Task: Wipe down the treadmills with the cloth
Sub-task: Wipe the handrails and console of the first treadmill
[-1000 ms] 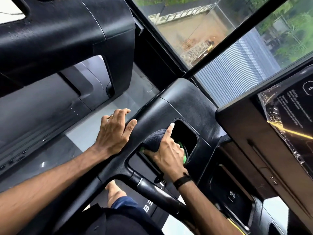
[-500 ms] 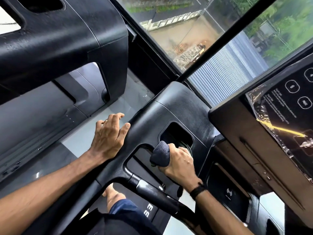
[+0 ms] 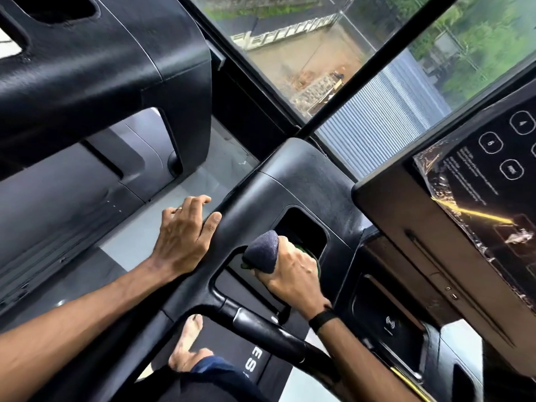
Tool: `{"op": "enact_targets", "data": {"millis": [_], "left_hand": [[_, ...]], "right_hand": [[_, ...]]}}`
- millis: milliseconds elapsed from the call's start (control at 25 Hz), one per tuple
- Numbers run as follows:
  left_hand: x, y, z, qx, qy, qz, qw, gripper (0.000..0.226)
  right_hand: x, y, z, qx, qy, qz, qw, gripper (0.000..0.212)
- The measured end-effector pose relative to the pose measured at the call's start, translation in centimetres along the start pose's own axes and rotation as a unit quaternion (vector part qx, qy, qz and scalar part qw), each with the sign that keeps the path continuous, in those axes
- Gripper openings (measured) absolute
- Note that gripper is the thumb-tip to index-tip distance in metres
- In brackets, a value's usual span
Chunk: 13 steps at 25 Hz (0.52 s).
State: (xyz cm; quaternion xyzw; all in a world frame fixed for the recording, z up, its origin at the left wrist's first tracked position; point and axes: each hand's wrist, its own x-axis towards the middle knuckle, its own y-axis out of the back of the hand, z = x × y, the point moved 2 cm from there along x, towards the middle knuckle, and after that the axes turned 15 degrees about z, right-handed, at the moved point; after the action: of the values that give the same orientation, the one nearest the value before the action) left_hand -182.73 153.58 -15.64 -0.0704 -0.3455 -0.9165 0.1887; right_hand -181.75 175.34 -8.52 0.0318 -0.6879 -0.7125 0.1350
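Head view: cloth (image 3: 262, 252) bunched in right hand (image 3: 293, 274).

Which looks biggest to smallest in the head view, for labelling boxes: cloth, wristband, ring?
1. cloth, bunched in the right hand
2. wristband
3. ring on the left hand

Upper-floor gym: treadmills (image 3: 304, 181) side by side facing windows (image 3: 304, 47).

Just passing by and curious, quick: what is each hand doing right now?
Left hand: open, resting on the treadmill arm, holding nothing.
Right hand: closed, holding the cloth at the arm's recess.
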Motion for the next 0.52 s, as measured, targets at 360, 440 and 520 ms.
{"op": "enact_targets", "data": {"millis": [360, 440, 520], "left_hand": [[-0.2, 0.4, 0.5, -0.040, 0.034, 0.035, 0.998, 0.059], [-0.3, 0.6, 0.5, -0.063, 0.030, 0.044, 0.997, 0.060], [-0.4, 0.7, 0.5, -0.076, 0.029, 0.063, 0.995, 0.063]], "right_hand": [[-1.6, 0.5, 0.2, 0.186, -0.024, -0.024, 0.982, 0.101], [-1.3, 0.1, -2.2, 0.182, -0.082, 0.008, 0.980, 0.105], [-1.2, -0.3, -4.0, 0.137, -0.065, 0.047, 0.987, 0.100]]}}
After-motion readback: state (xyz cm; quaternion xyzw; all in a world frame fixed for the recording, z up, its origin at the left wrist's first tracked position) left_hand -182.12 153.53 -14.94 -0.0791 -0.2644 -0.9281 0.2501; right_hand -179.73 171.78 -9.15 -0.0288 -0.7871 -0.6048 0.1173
